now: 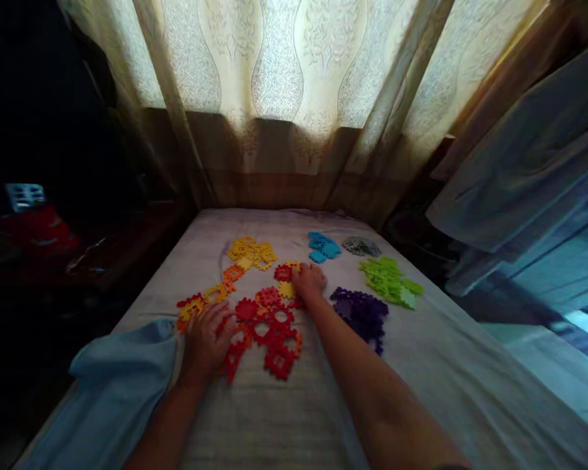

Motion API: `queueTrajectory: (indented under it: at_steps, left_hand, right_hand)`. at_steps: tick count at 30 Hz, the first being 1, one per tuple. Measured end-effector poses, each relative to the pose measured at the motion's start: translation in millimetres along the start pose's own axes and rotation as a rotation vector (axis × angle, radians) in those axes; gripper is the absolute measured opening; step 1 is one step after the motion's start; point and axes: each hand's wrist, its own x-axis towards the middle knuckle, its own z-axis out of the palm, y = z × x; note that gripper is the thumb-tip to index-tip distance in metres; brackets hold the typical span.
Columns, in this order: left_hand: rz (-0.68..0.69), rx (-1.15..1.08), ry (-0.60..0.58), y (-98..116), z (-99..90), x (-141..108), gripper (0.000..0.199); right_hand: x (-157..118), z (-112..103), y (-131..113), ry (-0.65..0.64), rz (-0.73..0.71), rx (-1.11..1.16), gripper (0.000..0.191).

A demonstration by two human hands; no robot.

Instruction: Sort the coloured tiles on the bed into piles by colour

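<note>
My left hand [208, 336] lies over the left side of the red and orange pieces, its fingers spread and nothing visibly gripped. My right hand [310, 281] reaches farther forward, with fingers curled down among red and yellow pieces; what they hold is hidden beneath them. Between the hands spread red gear-edged plastic pieces [246, 309], flat, some with open centres. A yellow toothed piece [287, 289] lies just left of my right hand, with a red piece [283, 273] beyond it. Orange pieces [233, 273] trail toward a yellow pile [249, 252].
A purple pile [360, 313] lies right of my right forearm. Farther right is a lime-green pile [389, 281]; blue pieces [323, 247] and a grey pile [361, 246] lie at the back. A pale sheet [255, 418] covers the surface. Curtains [284, 78] hang behind.
</note>
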Motion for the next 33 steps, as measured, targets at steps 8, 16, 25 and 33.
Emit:
queueTrajectory:
  at_steps: [8,16,25,33]
  left_hand:
    - [-0.041,0.024,0.054,-0.6,5.7,-2.4,0.034]
    - [-0.109,0.014,0.024,3.1,0.9,-4.4,0.031]
    - [-0.123,0.034,-0.012,-1.4,2.1,-4.8,0.033]
    - [0.015,0.081,0.056,-0.5,-4.8,1.3,0.034]
  right_hand:
    - [-14.4,28.7,-28.2,-0.135,-0.444,0.136,0.032]
    - [52.9,35.5,-50.2,-0.058,-0.341,0.105,0.044]
    - [42.2,40.5,-75.2,-0.369,-0.67,-0.002,0.043]
    - [-19.9,-41.0,37.4,-0.043,-0.765,0.03,0.06]
